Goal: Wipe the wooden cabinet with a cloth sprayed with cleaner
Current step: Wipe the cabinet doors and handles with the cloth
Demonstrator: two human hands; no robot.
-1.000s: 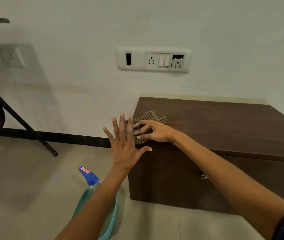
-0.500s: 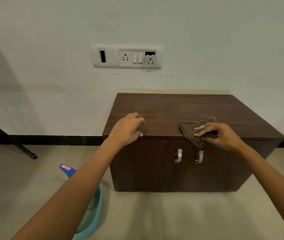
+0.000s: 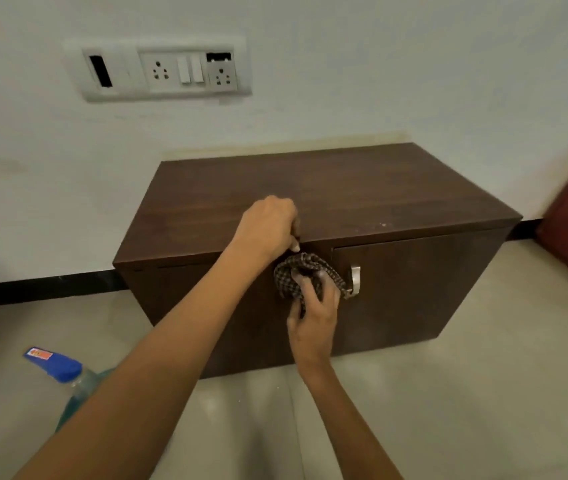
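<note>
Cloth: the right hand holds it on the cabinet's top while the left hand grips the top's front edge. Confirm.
Not the top: the head view shows the right hand holding the cloth against the cabinet front, beside the metal handle. The left hand does grip the edge.

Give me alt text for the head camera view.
Right hand holds a checked cloth against the front of a wooden cabinet, beside a metal handle; left hand rests curled on its top edge. A blue-capped spray bottle sits lower left.
</note>
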